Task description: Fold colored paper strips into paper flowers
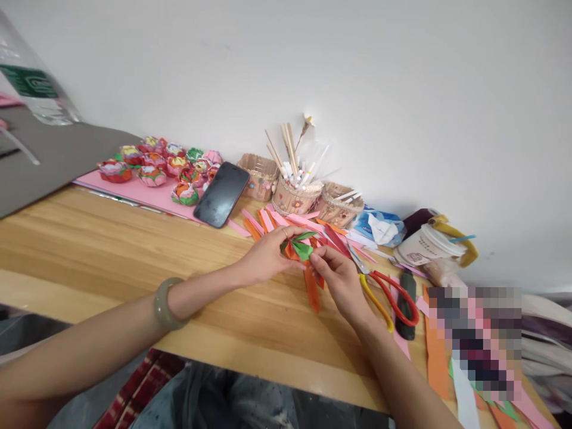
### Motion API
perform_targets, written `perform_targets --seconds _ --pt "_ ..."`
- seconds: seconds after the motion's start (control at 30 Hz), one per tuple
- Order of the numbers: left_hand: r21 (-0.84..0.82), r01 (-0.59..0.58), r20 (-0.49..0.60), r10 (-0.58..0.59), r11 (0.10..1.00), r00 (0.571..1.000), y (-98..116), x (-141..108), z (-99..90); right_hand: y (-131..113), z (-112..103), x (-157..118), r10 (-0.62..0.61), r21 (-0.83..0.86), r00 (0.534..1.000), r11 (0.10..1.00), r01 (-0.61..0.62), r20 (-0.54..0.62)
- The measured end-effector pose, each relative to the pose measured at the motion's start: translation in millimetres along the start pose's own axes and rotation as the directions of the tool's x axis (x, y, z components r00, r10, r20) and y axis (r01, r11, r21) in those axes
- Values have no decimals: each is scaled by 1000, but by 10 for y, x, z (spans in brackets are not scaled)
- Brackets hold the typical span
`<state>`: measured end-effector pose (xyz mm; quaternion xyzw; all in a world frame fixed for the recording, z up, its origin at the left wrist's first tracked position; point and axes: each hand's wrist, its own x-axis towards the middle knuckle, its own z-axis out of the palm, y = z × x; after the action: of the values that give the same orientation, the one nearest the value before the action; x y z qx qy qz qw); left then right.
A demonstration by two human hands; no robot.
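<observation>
A small folded paper piece (298, 246) in green and orange is held up over the wooden table. My left hand (267, 255) grips it from the left, fingers curled round its back. On its lower right edge, the thumb and fingertips of my right hand (336, 275) pinch the green paper. Orange strips (311, 289) lie just below and behind my fingers. Right of my right hand are scissors (374, 275) with red and yellow handles and a dark green pen-like object (406, 301). Pink and orange paper strips (254, 223) are spread behind both hands.
Folded paper flowers (153, 175) sit on pink sheets (134, 189) at the left, beside a black phone (222, 195). Decorated baskets (295, 199) holding sticks and pens stand by the wall. A tissue pack (379, 225), lidded cup (429, 244) and bottle (38, 89) are also there.
</observation>
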<state>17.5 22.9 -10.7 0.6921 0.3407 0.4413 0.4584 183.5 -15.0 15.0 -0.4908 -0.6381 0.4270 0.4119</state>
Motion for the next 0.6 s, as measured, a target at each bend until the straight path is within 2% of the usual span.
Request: perform_targets --seconds 0.23,0.6 --pt "-160 104 -13 -107 982 994 53 -7 34 16 16 -10 -11 -28 1000 1000 11 -18" --pt "-233 105 -35 -117 967 993 87 -15 38 -5 84 -28 12 -73 997 997 -18 -82"
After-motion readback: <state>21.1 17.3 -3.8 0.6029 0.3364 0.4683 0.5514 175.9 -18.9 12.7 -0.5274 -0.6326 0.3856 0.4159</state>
